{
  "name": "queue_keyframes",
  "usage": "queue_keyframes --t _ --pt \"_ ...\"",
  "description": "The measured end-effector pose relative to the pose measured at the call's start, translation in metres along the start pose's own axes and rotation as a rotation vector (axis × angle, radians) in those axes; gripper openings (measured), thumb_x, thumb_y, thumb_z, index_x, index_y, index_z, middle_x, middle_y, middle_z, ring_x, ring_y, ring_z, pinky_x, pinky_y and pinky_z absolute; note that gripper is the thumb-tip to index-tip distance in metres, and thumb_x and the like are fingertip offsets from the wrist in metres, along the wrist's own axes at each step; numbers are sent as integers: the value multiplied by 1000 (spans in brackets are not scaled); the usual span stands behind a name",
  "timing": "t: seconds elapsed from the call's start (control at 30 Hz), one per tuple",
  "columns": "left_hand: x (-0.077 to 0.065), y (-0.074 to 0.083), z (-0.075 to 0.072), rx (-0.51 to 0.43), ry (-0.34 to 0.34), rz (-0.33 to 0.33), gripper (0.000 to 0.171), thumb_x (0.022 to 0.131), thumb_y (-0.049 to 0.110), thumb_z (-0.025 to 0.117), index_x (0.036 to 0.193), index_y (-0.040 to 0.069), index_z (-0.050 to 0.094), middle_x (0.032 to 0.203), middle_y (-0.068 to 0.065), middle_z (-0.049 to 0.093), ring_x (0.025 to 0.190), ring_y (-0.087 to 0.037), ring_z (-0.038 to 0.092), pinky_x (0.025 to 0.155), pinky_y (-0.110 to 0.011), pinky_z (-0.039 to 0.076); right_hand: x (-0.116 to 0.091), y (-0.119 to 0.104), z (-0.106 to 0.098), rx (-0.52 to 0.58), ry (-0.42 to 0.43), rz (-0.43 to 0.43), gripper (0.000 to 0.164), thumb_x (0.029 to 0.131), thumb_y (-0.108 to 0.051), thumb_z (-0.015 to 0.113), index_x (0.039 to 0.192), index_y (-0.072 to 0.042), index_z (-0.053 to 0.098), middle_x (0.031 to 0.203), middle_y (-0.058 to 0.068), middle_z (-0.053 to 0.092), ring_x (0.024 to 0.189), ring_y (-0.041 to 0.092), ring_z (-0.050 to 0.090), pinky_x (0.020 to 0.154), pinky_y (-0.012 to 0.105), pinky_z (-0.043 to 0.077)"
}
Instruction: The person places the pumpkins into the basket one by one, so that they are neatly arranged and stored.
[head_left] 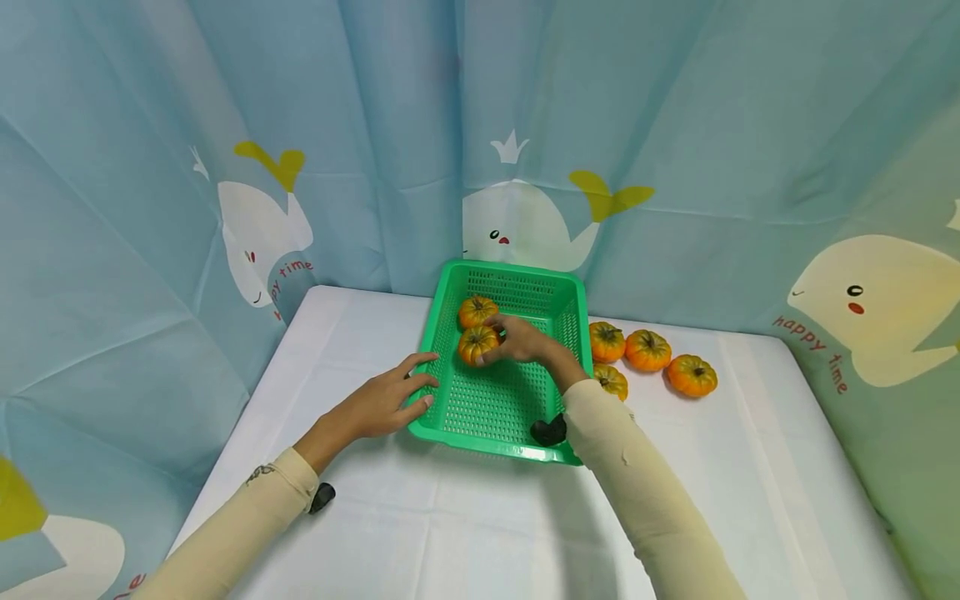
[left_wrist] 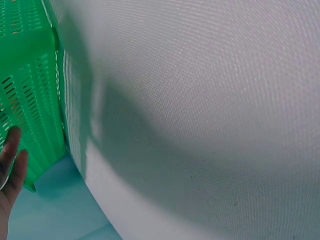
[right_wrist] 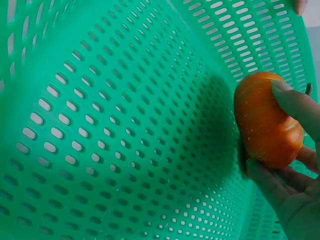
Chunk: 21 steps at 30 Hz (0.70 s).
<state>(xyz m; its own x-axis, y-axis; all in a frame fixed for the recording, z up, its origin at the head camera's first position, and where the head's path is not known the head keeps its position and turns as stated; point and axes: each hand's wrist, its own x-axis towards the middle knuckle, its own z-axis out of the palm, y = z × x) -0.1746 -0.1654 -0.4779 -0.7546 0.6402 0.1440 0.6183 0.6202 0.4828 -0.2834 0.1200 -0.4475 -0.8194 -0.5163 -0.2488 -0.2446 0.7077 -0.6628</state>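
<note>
A small orange-green pumpkin (head_left: pixel 478 345) is gripped by my right hand (head_left: pixel 519 340) inside the green basket (head_left: pixel 495 448). In the right wrist view, thumb and fingers pinch this pumpkin (right_wrist: pixel 267 120) close to the basket's perforated wall. Another pumpkin (head_left: pixel 477 312) lies in the basket just behind the held one. My left hand (head_left: pixel 388 398) is at the basket's left rim with its fingers spread and fairly straight. In the left wrist view, fingertips of the left hand (left_wrist: pixel 11 167) appear beside the basket's outer side (left_wrist: pixel 35 100).
Right of the basket, several pumpkins (head_left: pixel 648 350) sit on the white tabletop (head_left: pixel 757 433), one partly hidden by the right sleeve. A blue curtain (head_left: pixel 405 125) printed with whales hangs behind the table and along its sides.
</note>
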Motion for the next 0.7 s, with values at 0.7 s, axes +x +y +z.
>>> queue_keyframes --t 0.7 --pt "1 -1 -1 -17 -16 7 38 105 37 50 130 12 63 162 -6 29 105 -27 68 85 -43 54 9 2 10 -62 -52 93 82 86 -34 81 150 -1 41 147 22 48 134 39 48 110 52 41"
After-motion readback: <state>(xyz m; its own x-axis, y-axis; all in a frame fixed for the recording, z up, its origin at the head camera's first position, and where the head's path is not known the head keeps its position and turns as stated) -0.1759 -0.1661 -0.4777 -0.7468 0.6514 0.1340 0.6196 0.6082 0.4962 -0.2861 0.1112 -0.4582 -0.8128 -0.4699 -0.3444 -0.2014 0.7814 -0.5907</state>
